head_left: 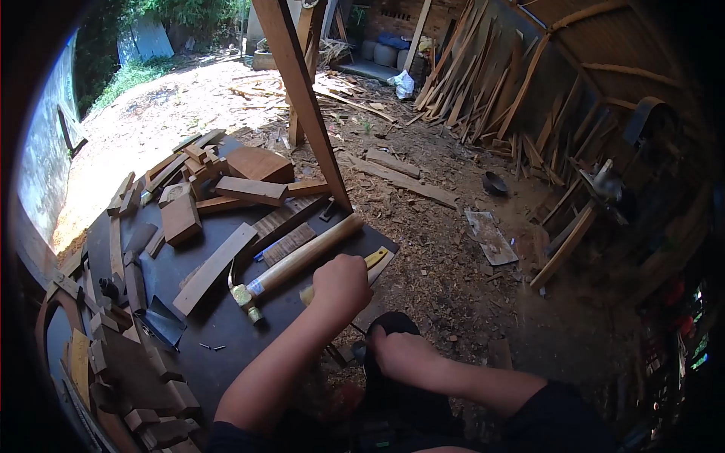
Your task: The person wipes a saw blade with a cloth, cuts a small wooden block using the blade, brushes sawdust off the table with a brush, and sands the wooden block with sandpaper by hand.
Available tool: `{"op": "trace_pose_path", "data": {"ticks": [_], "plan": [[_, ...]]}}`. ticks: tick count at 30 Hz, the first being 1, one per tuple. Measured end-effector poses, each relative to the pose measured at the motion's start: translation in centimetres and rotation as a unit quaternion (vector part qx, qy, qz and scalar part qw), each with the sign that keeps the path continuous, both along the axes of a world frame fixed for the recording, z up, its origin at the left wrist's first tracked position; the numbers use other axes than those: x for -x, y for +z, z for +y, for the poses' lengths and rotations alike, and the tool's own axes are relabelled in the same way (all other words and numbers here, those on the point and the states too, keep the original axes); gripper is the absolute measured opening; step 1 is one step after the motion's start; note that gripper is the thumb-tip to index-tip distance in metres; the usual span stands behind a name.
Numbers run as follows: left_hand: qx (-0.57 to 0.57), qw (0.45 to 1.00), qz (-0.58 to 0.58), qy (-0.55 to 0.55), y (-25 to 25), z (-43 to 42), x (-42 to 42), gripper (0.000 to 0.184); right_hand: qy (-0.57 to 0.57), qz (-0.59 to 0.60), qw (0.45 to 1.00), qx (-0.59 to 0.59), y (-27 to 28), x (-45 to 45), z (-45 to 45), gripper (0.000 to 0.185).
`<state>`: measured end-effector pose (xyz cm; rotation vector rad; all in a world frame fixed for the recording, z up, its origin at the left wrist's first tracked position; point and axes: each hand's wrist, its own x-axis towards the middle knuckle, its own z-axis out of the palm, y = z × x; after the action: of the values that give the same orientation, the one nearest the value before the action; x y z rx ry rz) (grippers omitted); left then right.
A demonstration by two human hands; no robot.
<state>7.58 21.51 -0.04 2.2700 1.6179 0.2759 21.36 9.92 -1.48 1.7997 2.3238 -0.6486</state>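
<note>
Yellow piece (375, 257); gold-toned hammer head (247, 300); tan hammer handle (310, 255); dark grey tabletop (211, 323)

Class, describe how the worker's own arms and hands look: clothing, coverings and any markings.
Both the left hand and the right hand are ungloved, with no watch or band visible at either wrist. The forearms are bare. The left sleeve and right sleeve are dark, near black or navy, with no visible print. Rings cannot be ruled out.

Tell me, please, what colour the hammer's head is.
The hammer's head is brassy gold, best seen in the head-camera view.
</note>
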Motion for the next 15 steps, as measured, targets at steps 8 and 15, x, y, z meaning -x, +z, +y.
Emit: {"op": "trace_pose_path", "data": {"ticks": [8, 15], "plan": [[-0.014, 1.000, -0.012, 0.000, -0.1, -0.2, 0.1, 0.041, 0.019, -0.009, 1.000, -0.009, 0.3, -0.7, -1.2, 0.027], [-0.005, 1.000, -0.015, -0.009, 0.0, 0.1, 0.3, 0.039, 0.065, 0.016, 0.995, -0.076, -2.2, 0.0, 1.7, 0.025]]}}
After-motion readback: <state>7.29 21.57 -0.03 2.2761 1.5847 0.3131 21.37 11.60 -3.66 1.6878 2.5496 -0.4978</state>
